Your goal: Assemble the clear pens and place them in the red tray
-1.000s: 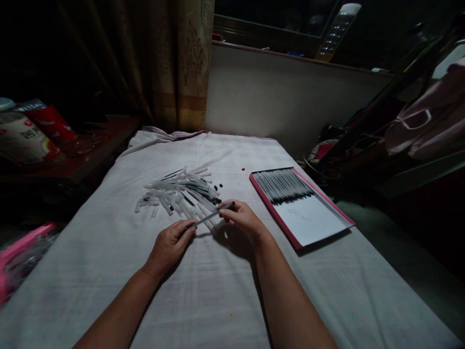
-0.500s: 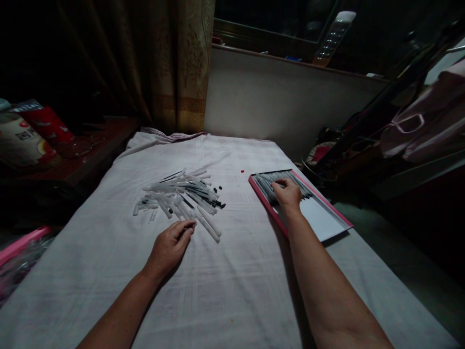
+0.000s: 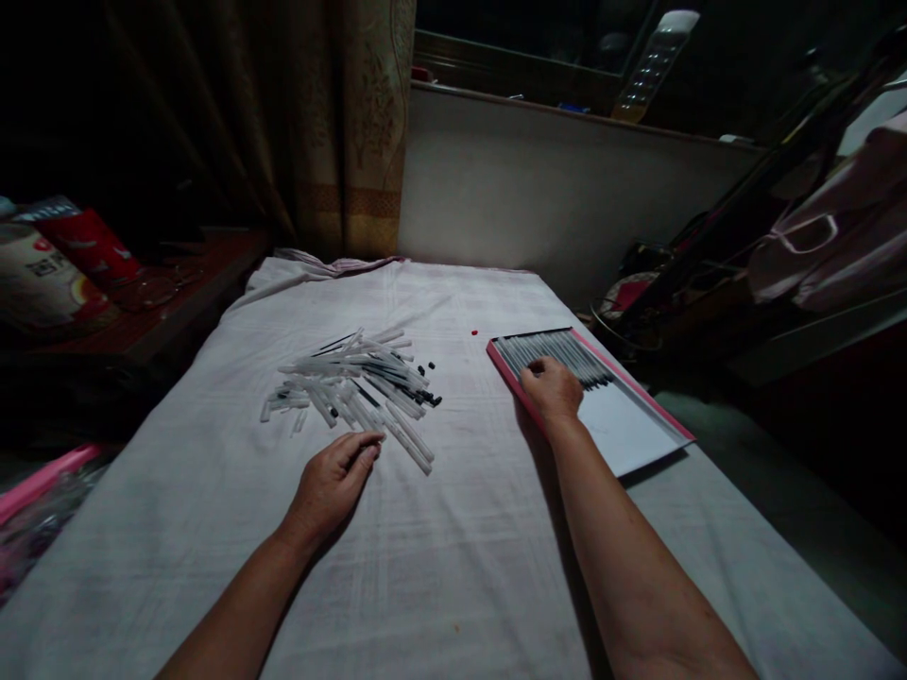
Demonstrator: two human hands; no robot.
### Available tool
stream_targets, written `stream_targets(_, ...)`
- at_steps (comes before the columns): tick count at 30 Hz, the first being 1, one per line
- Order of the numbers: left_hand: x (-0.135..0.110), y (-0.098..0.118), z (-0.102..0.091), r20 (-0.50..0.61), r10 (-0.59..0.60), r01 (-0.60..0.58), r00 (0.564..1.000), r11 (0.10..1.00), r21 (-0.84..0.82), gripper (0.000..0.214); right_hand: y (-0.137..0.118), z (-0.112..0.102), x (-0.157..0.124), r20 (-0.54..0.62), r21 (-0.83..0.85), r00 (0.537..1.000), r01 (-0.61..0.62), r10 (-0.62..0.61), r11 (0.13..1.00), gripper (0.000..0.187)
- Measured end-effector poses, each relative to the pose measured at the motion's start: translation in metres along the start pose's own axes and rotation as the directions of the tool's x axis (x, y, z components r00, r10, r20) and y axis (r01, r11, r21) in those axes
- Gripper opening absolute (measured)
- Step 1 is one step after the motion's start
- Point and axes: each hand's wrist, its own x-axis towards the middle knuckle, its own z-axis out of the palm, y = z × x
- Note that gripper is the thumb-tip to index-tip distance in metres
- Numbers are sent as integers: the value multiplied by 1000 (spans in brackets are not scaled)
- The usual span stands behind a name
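Observation:
A loose pile of clear pen barrels (image 3: 340, 382), dark refills and small black caps (image 3: 429, 399) lies on the pale cloth. My left hand (image 3: 336, 482) rests at the pile's near edge, thumb and fingers pinched together; whatever may be between them is too small to make out. To the right stands a shallow pink-edged box (image 3: 624, 434) with a row of pens (image 3: 556, 345) laid side by side in its far part. Over the left side of that row is my right hand (image 3: 556, 392), its fingers curled together at the pens. What its fingertips grip is hidden.
A tiny red piece (image 3: 474, 332) lies on the cloth beyond the box's left corner. On the left, a dark red table (image 3: 233, 250) carries a red container (image 3: 89, 246). A bottle (image 3: 656, 66) stands on the sill, and a pink garment (image 3: 836, 227) hangs at right.
My right hand has shifted slightly left and nearer along the pen row, uncovering more of the pens. My left hand stays in place beside the pile.

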Motion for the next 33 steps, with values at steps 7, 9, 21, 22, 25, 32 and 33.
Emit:
stream_targets(7,3,-6,-9,-160,42,-37,986,999,32,32,-41,6,-9,-7,77,953,303,-304,950,26)
stream_targets(9,13,-20,-24,-261,57,-22,964,991,133,32,-63,16,-12,59,145,907,405,-416,903,26)
stream_targets(21,143,-102,-83,125,-41,-47,991,774,631,63,-187,71,15,379,154,587,722,-716,674,42)
stream_targets(22,150,-102,-79,154,-45,-62,987,775,629,64,-191,74,17,388,153,580,726,-716,670,42)
stream_targets(25,161,-103,-64,222,-34,-111,974,786,608,66,-194,80,21,396,139,572,736,-718,663,45)
stream_targets(32,149,-95,-50,326,82,-252,942,812,527,66,-191,86,22,385,95,565,762,-730,640,43)
stream_targets(33,146,-93,-49,322,82,-249,943,815,523,66,-189,86,21,381,104,565,760,-731,642,42)
